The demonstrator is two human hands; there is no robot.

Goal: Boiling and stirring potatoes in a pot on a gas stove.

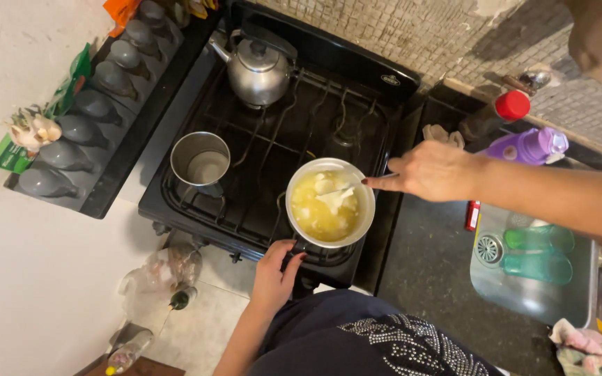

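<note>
The right hand (432, 170) was closed around the handle of a utensil (357, 185), its working end sunk in the yellow, lumpy food inside a small saucepan (329, 202); it reached in from the counter side, which kept the forearm off the burners. The left hand (274, 273) was clenched on the saucepan's dark handle at the near edge of the stove, seemingly to steady the pan against the push of the utensil. The saucepan sat on the front right burner of a black gas stove (259, 146). On the front left burner stood an empty metal pot (201, 159), and a steel kettle (258, 69) rested at the back, well apart from both hands. Left of the stove, a dark rack (85, 118) held a row of grey rounded items. To the right, on the dark counter, stood a purple bottle (527, 146) and a red-capped bottle (503, 111), near a steel sink (531, 268) holding two green items. A pink cloth (583, 345) lay by the sink's corner.
</note>
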